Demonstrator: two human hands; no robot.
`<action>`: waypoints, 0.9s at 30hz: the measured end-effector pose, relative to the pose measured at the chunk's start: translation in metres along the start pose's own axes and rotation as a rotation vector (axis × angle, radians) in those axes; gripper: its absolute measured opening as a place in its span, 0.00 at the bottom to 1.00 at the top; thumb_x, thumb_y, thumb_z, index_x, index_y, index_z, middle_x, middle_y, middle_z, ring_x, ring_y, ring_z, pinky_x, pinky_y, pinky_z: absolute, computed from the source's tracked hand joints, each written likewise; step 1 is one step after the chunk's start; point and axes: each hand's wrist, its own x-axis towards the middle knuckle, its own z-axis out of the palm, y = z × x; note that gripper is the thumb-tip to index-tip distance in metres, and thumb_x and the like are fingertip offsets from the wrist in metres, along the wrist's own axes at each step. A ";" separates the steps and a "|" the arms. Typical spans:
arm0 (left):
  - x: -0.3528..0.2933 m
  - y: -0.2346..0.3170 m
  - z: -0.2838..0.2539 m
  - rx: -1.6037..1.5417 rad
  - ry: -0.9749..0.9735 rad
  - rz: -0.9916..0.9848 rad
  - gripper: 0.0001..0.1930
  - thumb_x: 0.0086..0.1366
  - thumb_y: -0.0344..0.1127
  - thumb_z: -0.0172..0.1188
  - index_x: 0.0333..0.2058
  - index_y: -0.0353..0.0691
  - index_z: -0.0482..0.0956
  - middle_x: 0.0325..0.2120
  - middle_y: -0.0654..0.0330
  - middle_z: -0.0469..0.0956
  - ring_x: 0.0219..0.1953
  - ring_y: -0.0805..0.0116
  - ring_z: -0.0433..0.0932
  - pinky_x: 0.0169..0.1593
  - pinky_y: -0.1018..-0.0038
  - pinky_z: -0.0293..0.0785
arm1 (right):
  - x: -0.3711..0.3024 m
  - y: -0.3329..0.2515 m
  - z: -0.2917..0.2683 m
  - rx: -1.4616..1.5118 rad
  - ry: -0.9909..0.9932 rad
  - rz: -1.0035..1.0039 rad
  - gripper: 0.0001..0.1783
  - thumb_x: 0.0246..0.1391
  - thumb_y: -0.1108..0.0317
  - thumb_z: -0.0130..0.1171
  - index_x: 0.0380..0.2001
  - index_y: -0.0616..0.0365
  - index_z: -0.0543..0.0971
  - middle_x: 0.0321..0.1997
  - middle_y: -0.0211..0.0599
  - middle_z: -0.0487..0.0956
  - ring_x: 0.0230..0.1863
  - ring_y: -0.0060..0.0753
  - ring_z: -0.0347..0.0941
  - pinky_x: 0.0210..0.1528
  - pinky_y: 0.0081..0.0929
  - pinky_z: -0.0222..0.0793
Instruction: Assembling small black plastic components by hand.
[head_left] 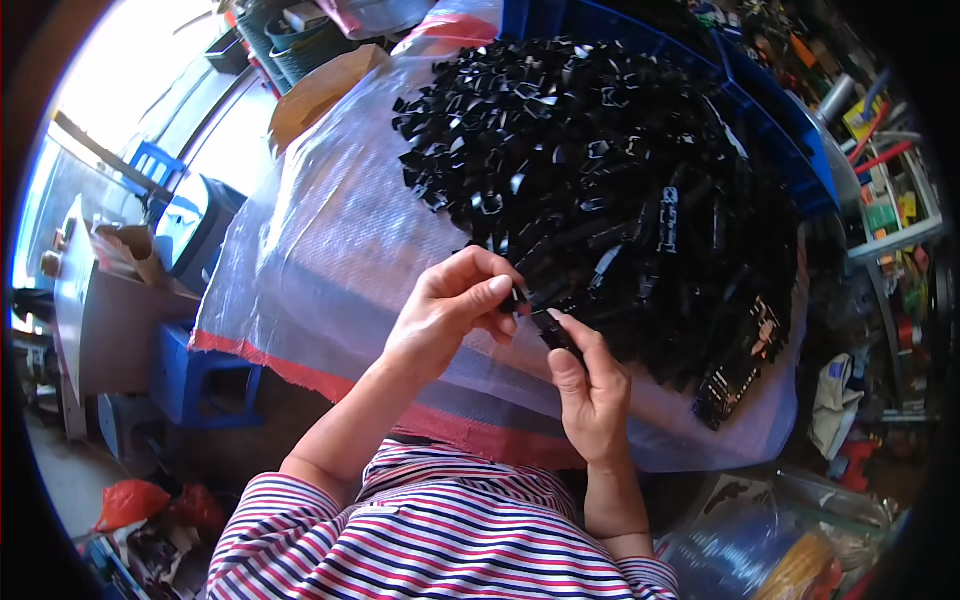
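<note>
Between the thumb and fingers of my left hand is a small black plastic piece, mostly hidden by the fingertips. My right hand pinches a longer black plastic strip that points up and left toward the left hand's piece. The two pieces are close together; whether they touch I cannot tell. Both hands are over the near edge of a large heap of black plastic parts, small bent clips at the back and longer strips nearer me. A cluster of black strips with copper-coloured spots lies at the heap's right.
The heap rests on a white woven sheet with a red hem. Blue crates border it behind and right. A blue stool stands at left, clear plastic bags lie at lower right, and a cluttered rack is at far right.
</note>
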 end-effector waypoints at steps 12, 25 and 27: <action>-0.010 -0.006 0.006 0.105 0.023 0.035 0.10 0.64 0.35 0.52 0.38 0.35 0.72 0.21 0.63 0.75 0.20 0.77 0.76 0.25 0.82 0.74 | -0.002 0.000 0.004 -0.012 -0.027 0.055 0.13 0.59 0.65 0.48 0.39 0.64 0.74 0.21 0.30 0.72 0.22 0.19 0.64 0.26 0.17 0.60; -0.025 -0.011 0.008 0.817 0.082 0.548 0.05 0.60 0.21 0.48 0.32 0.33 0.73 0.17 0.66 0.70 0.15 0.81 0.67 0.19 0.86 0.61 | -0.001 -0.001 0.024 0.095 -0.068 0.232 0.12 0.60 0.63 0.47 0.34 0.63 0.73 0.24 0.32 0.75 0.24 0.18 0.67 0.27 0.18 0.63; -0.034 -0.011 0.009 0.796 0.152 0.472 0.05 0.61 0.27 0.52 0.35 0.33 0.73 0.23 0.63 0.71 0.20 0.79 0.68 0.24 0.83 0.64 | -0.004 -0.001 0.034 0.077 -0.056 0.182 0.10 0.58 0.64 0.50 0.32 0.61 0.71 0.19 0.41 0.72 0.19 0.35 0.72 0.21 0.27 0.63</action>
